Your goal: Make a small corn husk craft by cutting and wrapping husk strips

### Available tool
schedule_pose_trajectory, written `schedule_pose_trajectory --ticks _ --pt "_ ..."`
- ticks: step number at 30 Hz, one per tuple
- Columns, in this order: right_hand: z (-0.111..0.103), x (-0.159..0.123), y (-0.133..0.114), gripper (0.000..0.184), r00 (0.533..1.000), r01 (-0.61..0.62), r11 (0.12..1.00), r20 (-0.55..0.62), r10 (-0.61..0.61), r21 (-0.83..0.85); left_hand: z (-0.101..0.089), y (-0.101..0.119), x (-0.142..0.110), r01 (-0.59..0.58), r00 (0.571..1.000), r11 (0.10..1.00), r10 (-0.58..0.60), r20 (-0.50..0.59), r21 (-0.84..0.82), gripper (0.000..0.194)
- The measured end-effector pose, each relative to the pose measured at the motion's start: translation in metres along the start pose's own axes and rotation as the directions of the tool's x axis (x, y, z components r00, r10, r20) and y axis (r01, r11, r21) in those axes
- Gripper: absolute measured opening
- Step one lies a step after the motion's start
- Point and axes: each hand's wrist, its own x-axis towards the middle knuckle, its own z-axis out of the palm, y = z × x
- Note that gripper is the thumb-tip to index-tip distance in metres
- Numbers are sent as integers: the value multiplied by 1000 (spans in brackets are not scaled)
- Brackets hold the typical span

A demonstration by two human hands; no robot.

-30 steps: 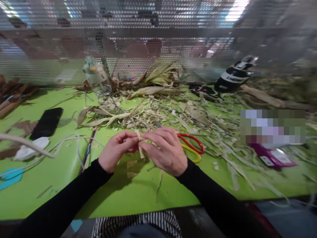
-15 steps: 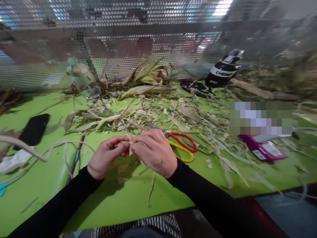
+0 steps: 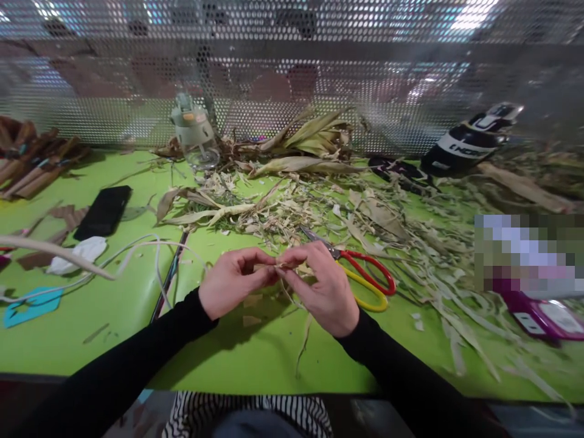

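My left hand (image 3: 236,281) and my right hand (image 3: 323,287) meet fingertip to fingertip above the green table (image 3: 255,371). Both are closed in a pinch on a small strip of dried corn husk (image 3: 283,266), mostly hidden by the fingers. Just behind my right hand lies a pair of scissors (image 3: 368,269) with one red and one yellow handle, its blades pointing away to the left. Beneath the hands a few small husk pieces (image 3: 252,320) rest on the table, and a thin curled strip (image 3: 303,347) lies nearer me.
Husk scraps (image 3: 278,213) spread behind the hands, with whole husks (image 3: 314,140) at the back. A clear-based bottle (image 3: 196,134) stands left; a black bottle (image 3: 469,143) leans right. At left are a phone (image 3: 104,212), a white cable (image 3: 157,261) and brown bundles (image 3: 36,155).
The view has swung left, so everything sits further right. My right hand's fingers have shifted from covering the husk strip to pinching it by the tips. The left hand keeps its pinch.
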Motion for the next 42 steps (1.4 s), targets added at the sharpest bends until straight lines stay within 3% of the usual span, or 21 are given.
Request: schedule_pose_trajectory --ticks 4,8,11,14,16,23,34,42 --pt "1 -3 -1 14 995 -92 994 -27 94 57 -1 -2 -1 23 998 997 -26 49 67 27" --pt "2 -4 1 20 976 -201 934 -27 218 297 -1 1 -2 -52 999 990 50 21 132 24" --pt "2 -2 2 29 948 -301 829 58 312 471 1 3 -2 -8 1000 997 8 10 74 25" --pt "0 0 2 18 922 -379 764 146 358 523 3 3 -1 88 995 995 -86 55 -50 26" --pt "-2 0 2 10 909 -409 735 170 381 541 2 2 0 89 995 990 -83 56 -110 26" --pt "-2 0 1 13 890 -447 715 185 417 537 -3 2 0 36 994 996 -27 108 -77 24" --pt "-4 -3 -8 14 863 -457 575 183 470 678 -9 4 1 -11 977 994 35 210 -113 19" --pt "-6 -1 -8 17 849 -472 539 195 490 698 -4 2 -1 2 986 984 27 162 -178 21"
